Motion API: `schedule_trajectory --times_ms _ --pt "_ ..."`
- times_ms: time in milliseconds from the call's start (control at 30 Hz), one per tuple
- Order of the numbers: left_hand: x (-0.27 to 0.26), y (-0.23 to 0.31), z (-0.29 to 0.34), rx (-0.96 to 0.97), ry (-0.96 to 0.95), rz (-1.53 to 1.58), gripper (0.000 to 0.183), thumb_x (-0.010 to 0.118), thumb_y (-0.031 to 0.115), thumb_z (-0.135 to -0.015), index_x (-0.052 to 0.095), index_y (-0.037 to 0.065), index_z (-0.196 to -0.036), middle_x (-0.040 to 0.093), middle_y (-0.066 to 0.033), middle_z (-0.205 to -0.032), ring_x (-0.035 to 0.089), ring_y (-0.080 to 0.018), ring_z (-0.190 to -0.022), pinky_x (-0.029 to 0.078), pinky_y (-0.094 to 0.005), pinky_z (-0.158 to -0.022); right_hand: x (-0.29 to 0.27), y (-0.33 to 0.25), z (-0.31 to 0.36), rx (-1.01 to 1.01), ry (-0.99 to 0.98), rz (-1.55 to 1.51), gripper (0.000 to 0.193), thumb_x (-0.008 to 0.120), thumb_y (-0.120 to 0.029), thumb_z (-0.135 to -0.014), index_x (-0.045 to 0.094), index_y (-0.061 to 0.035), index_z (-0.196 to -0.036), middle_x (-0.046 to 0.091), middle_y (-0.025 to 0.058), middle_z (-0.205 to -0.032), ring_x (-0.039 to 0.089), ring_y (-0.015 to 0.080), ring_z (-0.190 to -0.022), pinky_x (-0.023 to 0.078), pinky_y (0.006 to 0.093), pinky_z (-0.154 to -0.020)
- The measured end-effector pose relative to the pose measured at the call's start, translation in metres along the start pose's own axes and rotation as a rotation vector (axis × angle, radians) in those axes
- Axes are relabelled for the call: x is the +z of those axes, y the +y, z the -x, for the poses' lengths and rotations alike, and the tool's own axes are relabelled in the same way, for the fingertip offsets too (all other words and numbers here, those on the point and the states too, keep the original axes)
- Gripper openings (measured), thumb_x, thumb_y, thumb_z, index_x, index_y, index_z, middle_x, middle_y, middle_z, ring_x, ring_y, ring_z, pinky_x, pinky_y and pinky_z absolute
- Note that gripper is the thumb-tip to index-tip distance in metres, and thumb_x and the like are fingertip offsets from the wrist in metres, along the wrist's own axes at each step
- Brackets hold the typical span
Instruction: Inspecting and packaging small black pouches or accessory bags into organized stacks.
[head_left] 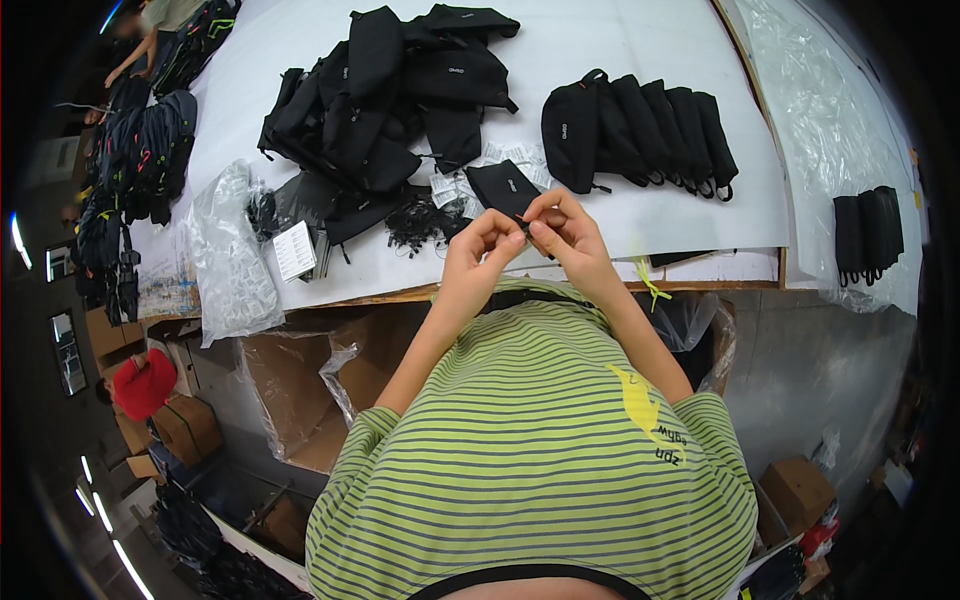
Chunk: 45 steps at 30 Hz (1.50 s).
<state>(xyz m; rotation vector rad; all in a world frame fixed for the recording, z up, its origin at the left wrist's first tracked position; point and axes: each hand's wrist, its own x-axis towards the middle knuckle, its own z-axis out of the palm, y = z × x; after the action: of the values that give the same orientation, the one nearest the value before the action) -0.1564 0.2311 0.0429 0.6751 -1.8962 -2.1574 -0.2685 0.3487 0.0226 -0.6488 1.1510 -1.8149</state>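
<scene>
My left hand (482,250) and my right hand (572,238) meet in front of my body at the table's near edge. Both are closed, fingertips pinched around a tiny dark piece at the near end of a black zip pouch (503,187). The fingers mostly cover that piece, so I cannot make out its kind. The pouch lies flat just beyond my fingers, over white printed labels (515,155). Left of it is a small heap of thin black cords (415,222). Farther off rises a large jumbled pile of black pouches (375,110).
A row of black pouches (640,130) overlaps at the right; more dark pouches (868,235) lie on clear plastic farther right. A plastic bag (235,255) and a white card stack (295,252) sit at left. Open cartons (290,390) stand below the table edge. Other people are at far left.
</scene>
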Motion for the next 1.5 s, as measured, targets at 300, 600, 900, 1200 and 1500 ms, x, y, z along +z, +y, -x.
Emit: schedule_trajectory --times_ms 300,600,900,1200,1500 --pt "-0.005 -0.003 -0.003 -0.009 -0.066 0.011 0.014 0.060 0.015 -0.088 0.053 0.004 -0.083 0.048 0.0063 -0.069 0.038 -0.0002 -0.063 0.026 -0.0183 -0.055 0.000 -0.002 0.000 0.010 -0.021 0.014 0.010 0.054 -0.009 -0.093 0.049 -0.0045 -0.100 0.050 -0.0019 -0.077 0.040 0.0038 -0.065 0.032 0.0183 -0.059" --pt "-0.016 -0.005 -0.010 -0.170 -0.228 0.253 0.015 0.064 0.014 -0.088 0.053 0.005 -0.089 0.053 0.0059 -0.071 0.042 0.0000 -0.062 0.031 -0.0175 -0.057 0.001 -0.011 0.003 0.068 -0.099 -0.060 0.013 0.055 -0.009 -0.092 0.048 -0.0054 -0.103 0.051 -0.0034 -0.077 0.040 0.0027 -0.065 0.031 0.0183 -0.057" --pt "0.022 -0.002 0.005 -0.027 -0.382 -0.481 0.016 0.066 0.017 -0.084 0.060 0.002 -0.087 0.048 -0.0028 -0.054 0.039 -0.0104 -0.049 0.033 -0.0266 -0.049 -0.031 0.046 -0.049 -0.014 -0.075 1.113 0.048 0.068 -0.045 -0.076 0.057 -0.0046 -0.100 0.059 0.0117 -0.087 0.058 0.0272 -0.083 0.047 0.0358 -0.073" --pt "-0.005 -0.032 -0.008 0.447 0.046 -0.701 0.023 0.066 0.013 -0.081 0.060 0.005 -0.102 0.055 -0.0085 -0.110 0.051 -0.0255 -0.103 0.039 -0.0338 -0.087 -0.038 0.030 -0.021 -0.099 0.169 1.202 0.019 0.062 -0.019 -0.081 0.070 -0.0045 -0.090 0.066 0.0168 -0.075 0.063 0.0340 -0.068 0.050 0.0396 -0.064" --pt "-0.030 -0.017 -0.020 0.834 0.060 -1.012 0.031 0.076 0.009 -0.063 0.064 0.008 -0.091 0.061 -0.0045 -0.096 0.056 -0.0252 -0.095 0.041 -0.0376 -0.082 -0.006 -0.050 0.006 -0.051 0.060 1.069 0.020 0.061 -0.011 -0.084 0.067 -0.0024 -0.101 0.066 0.0150 -0.082 0.063 0.0252 -0.065 0.048 0.0289 -0.061"
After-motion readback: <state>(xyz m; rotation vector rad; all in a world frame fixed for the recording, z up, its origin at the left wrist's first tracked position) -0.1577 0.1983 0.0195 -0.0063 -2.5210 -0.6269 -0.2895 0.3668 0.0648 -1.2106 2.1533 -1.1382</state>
